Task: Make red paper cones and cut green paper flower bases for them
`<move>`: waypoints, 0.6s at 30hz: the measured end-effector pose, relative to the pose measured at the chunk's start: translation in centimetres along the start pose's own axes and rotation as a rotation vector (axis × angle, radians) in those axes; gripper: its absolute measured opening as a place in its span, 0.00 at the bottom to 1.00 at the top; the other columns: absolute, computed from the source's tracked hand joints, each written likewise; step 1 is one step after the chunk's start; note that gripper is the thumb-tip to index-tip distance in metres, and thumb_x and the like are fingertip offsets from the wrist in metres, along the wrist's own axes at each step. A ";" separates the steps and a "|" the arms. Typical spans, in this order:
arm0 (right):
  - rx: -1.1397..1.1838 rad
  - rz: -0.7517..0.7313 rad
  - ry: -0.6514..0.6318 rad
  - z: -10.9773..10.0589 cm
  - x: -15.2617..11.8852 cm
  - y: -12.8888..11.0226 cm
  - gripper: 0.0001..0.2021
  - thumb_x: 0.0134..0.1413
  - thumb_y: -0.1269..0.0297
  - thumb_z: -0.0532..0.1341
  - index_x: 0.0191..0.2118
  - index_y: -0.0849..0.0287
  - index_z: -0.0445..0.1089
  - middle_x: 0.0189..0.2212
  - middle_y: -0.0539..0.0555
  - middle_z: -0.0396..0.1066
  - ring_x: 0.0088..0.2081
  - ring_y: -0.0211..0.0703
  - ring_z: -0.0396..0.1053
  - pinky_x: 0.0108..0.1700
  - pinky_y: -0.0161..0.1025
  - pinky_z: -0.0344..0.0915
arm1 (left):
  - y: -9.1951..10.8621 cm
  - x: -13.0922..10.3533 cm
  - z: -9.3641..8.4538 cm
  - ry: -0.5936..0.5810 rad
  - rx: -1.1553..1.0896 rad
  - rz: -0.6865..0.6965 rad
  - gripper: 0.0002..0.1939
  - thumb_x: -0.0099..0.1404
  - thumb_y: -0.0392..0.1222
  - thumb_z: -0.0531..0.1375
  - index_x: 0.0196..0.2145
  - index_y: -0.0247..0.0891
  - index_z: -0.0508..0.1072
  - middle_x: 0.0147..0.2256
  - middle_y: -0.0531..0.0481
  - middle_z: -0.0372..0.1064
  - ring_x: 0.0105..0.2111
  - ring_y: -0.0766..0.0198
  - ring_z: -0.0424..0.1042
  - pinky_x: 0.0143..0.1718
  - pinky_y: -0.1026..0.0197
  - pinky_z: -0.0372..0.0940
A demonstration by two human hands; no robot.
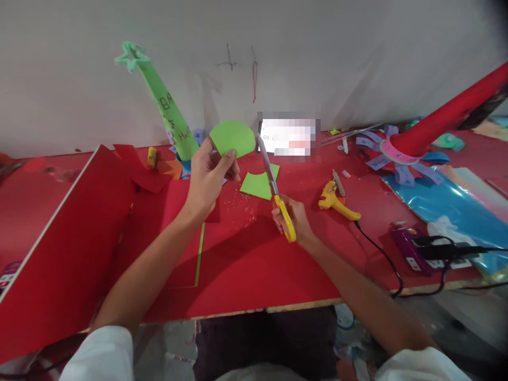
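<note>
Between the thumb and fingers of my left hand (209,177) is a fan-shaped piece of green paper (233,138), held up above the table. My right hand (296,219) grips yellow-handled scissors (284,214) by the handles. Their blades point up and away, a short way right of the paper and apart from it; they look closed together. Below and between the hands, a green paper offcut (260,182) with a curved notch lies on the red table.
A green paper cone (166,103) with a star top stands at back left. A lit screen (288,137) leans against the wall. To the right are a yellow glue gun (337,202), a purple power strip (415,251) and a red cone (448,114). A red board (67,243) stands left.
</note>
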State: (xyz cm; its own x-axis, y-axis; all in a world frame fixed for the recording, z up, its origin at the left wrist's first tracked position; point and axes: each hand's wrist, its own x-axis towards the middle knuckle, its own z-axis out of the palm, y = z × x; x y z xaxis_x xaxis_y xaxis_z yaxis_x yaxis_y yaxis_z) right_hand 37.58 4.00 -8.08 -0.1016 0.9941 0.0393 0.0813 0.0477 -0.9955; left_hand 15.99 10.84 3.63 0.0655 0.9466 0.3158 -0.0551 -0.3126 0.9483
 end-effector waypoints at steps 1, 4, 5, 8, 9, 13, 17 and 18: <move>0.020 -0.005 -0.001 0.1 0.0 0.1 0.30 0.58 0.28 0.66 0.31 0.50 0.59 0.15 0.41 0.58 0.14 0.36 0.56 0.16 0.36 0.56 | -0.1 0.1 -0.1 0.002 0.006 0.007 0.19 0.68 0.56 0.73 0.44 0.44 0.74 0.25 0.59 0.73 0.20 0.69 0.71 0.22 0.66 0.69; 0.103 0.002 0.010 0.6 0.3 0.3 0.31 0.55 0.26 0.67 0.33 0.50 0.60 0.16 0.40 0.57 0.14 0.34 0.55 0.16 0.35 0.56 | -0.3 0.1 -0.1 -0.005 0.002 0.031 0.17 0.69 0.55 0.73 0.42 0.44 0.73 0.24 0.59 0.71 0.20 0.70 0.70 0.22 0.66 0.67; 0.128 0.010 0.017 0.8 0.5 0.4 0.32 0.54 0.25 0.67 0.33 0.50 0.60 0.17 0.39 0.56 0.14 0.34 0.54 0.15 0.34 0.55 | -0.3 0.0 0.0 -0.007 -0.002 0.033 0.16 0.69 0.54 0.72 0.41 0.44 0.73 0.24 0.59 0.70 0.20 0.70 0.69 0.22 0.66 0.66; 0.157 -0.023 0.040 1.3 0.9 0.6 0.35 0.52 0.21 0.64 0.34 0.50 0.57 0.20 0.40 0.57 0.16 0.33 0.52 0.17 0.34 0.54 | -0.4 -0.1 0.1 -0.015 -0.004 0.009 0.14 0.70 0.52 0.72 0.40 0.44 0.73 0.25 0.57 0.71 0.21 0.69 0.70 0.23 0.65 0.67; 0.143 -0.049 0.049 1.3 1.1 0.6 0.35 0.52 0.20 0.63 0.34 0.50 0.56 0.21 0.40 0.58 0.17 0.33 0.53 0.18 0.35 0.54 | -0.5 -0.1 0.1 -0.020 -0.001 -0.001 0.14 0.70 0.52 0.71 0.41 0.44 0.73 0.25 0.57 0.71 0.21 0.68 0.71 0.24 0.65 0.67; -0.136 -0.076 0.132 0.5 1.3 0.1 0.30 0.58 0.27 0.64 0.37 0.50 0.60 0.25 0.45 0.63 0.23 0.39 0.61 0.25 0.38 0.59 | -0.5 0.1 0.1 -0.038 0.043 0.037 0.16 0.68 0.55 0.72 0.44 0.44 0.76 0.32 0.52 0.75 0.28 0.66 0.75 0.27 0.64 0.71; -0.625 -0.069 0.217 -0.9 1.7 0.3 0.19 0.58 0.47 0.71 0.44 0.53 0.69 0.35 0.54 0.75 0.35 0.51 0.73 0.36 0.44 0.68 | -0.4 0.2 0.0 -0.030 0.117 0.142 0.18 0.66 0.56 0.73 0.45 0.43 0.78 0.38 0.49 0.76 0.33 0.63 0.76 0.32 0.63 0.73; -0.723 -0.102 0.206 -1.1 1.8 0.5 0.18 0.58 0.51 0.72 0.47 0.54 0.71 0.40 0.58 0.77 0.40 0.56 0.75 0.41 0.48 0.70 | -0.4 0.1 0.1 -0.034 0.130 0.149 0.19 0.67 0.57 0.72 0.45 0.42 0.78 0.37 0.49 0.75 0.33 0.63 0.76 0.32 0.62 0.73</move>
State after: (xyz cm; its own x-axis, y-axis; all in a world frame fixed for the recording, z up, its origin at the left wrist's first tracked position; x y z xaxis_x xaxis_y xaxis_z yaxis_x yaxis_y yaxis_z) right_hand 38.51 5.92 -8.43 0.0381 0.9761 0.2140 0.7184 0.1221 -0.6848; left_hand 16.09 11.06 3.32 0.0995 0.8865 0.4520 0.0626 -0.4589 0.8863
